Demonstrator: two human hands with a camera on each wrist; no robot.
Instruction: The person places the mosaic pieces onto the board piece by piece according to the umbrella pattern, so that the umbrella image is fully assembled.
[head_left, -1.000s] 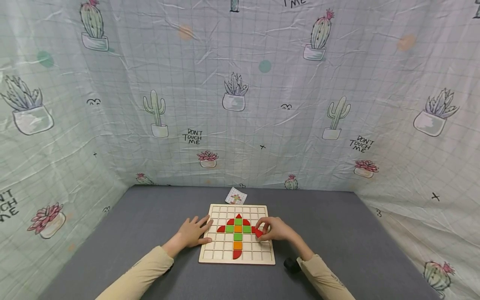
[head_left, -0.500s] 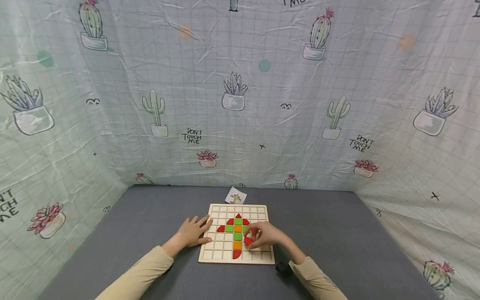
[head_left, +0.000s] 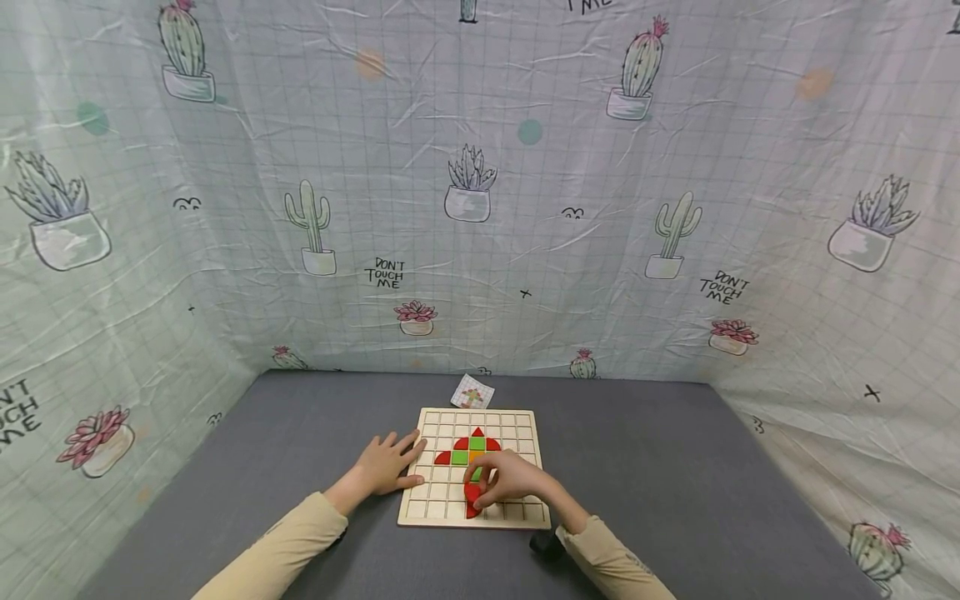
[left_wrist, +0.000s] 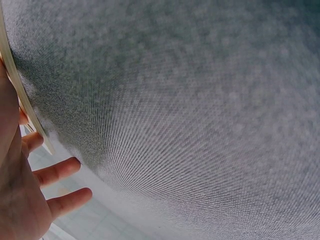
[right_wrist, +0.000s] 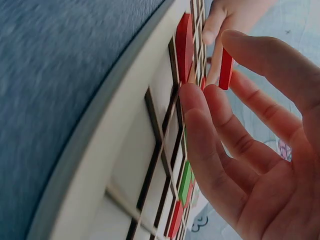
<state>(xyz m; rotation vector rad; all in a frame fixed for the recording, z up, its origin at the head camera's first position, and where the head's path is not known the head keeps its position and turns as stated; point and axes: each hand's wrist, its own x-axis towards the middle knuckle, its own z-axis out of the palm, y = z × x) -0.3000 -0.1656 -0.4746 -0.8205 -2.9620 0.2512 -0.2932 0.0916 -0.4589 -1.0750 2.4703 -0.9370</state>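
Observation:
On the table lies a square wooden grid board [head_left: 525, 514] with red, green and orange pieces in an upright, tree-like figure. My right hand [head_left: 510, 479] pinches a small flat red block [right_wrist: 226, 69] between thumb and fingers, over the lower middle of the board. Just under it, the red quarter-round piece [head_left: 471, 512] at the figure's foot is partly covered. A red triangle [head_left: 477, 432] tops the figure; green squares [head_left: 460, 457] and another red curved piece [head_left: 442, 458] extend left. My left hand [head_left: 381, 465] rests with spread fingers on the board's left edge.
Behind the board lies a small card [head_left: 472, 392] printed with a coloured figure on a grid. A dark grey cloth [head_left: 637, 467] covers the table. A cactus-print curtain [head_left: 480, 275] surrounds it at the back and sides.
My right hand has moved left and nearer to me across the board, carrying the red block from the right side to the figure's lower column. My left hand has stayed in place.

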